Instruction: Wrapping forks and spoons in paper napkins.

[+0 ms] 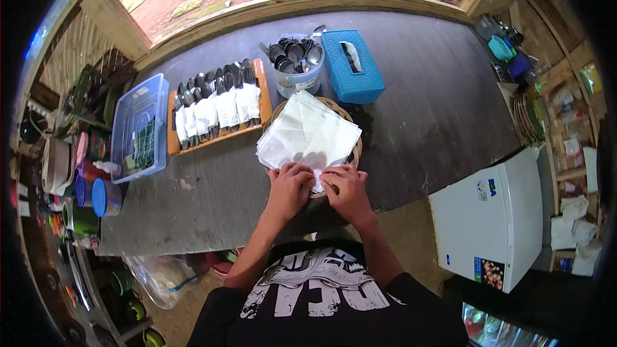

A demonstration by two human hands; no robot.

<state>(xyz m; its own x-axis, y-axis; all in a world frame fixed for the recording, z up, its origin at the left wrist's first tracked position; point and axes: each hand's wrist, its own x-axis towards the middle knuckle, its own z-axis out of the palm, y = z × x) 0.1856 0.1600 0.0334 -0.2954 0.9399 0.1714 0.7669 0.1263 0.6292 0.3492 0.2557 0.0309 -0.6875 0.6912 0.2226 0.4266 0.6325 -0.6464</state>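
A stack of white paper napkins (313, 127) lies on a round wicker tray (357, 154) at the table's near edge. My left hand (293, 184) and my right hand (346, 187) meet over the stack's near side, both gripping the bunched edge of a white napkin (316, 182). My fingers hide whatever that napkin may contain. Behind the stack, a clear plastic tub (298, 82) holds many loose spoons and forks. To the left, an orange-brown tray (217, 139) carries rows of cutlery sets (217, 108) wrapped in white napkins.
A blue woven-pattern tissue box (355, 70) stands right of the tub. Far left is a clear plastic bin (140, 130) with green cloth inside, near blue-lidded containers (106, 197). A white chest freezer (475, 221) stands to the right of the dark table (424, 82).
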